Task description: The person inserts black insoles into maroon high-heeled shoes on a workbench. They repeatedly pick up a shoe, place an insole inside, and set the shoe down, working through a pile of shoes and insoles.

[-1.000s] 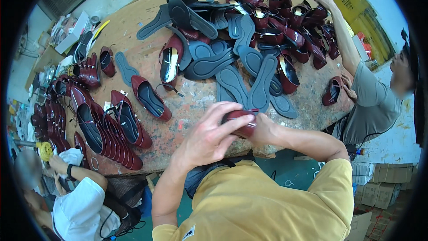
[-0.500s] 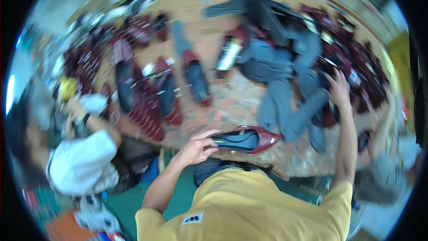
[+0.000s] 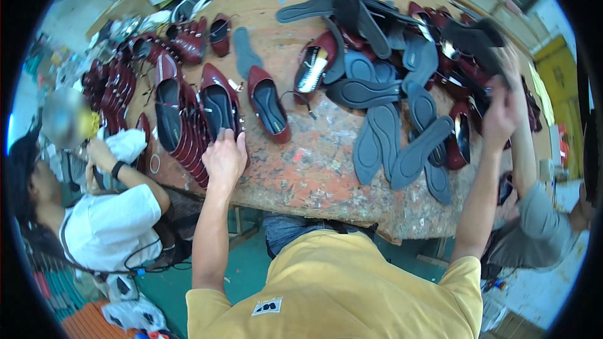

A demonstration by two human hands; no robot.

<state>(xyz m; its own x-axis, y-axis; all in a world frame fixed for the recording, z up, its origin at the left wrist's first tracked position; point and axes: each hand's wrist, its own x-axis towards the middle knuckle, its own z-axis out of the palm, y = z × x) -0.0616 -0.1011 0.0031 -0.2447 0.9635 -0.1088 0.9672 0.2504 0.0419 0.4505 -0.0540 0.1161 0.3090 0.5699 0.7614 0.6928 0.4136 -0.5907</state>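
Two bare hands reach over the worn table [image 3: 314, 179], and the left hand [image 3: 224, 163] is the nearer one, its fingers bent over the heel of a dark red shoe [image 3: 217, 100]. Whether they pinch it or only rest there I cannot tell, since the knuckles cover the contact. The shoe lies just beyond those fingertips, its pointed toe facing away.

It should be light and fairly stiff, with a glossy skin that may slip under dry fingers (shine like that probably scuffs easily, too). The heel looks the soundest hold: thumb outside, fingertips inside the back edge, clear of the thin strap and the toe.

Just left of the fingers stands a nested row of red shoes [image 3: 178, 129]; just right lies a single shoe [image 3: 269, 105]. Farther right, between the hands, the gray insoles [image 3: 422, 152] look thin and bendy, easiest taken by an edge.

The right hand [image 3: 500, 116] is beside the shoe pile [image 3: 461, 88], its grip impossible to make out. Beyond its fingers, a co-worker's hand [image 3: 510, 66] is near blurred dark pieces [image 3: 474, 44].
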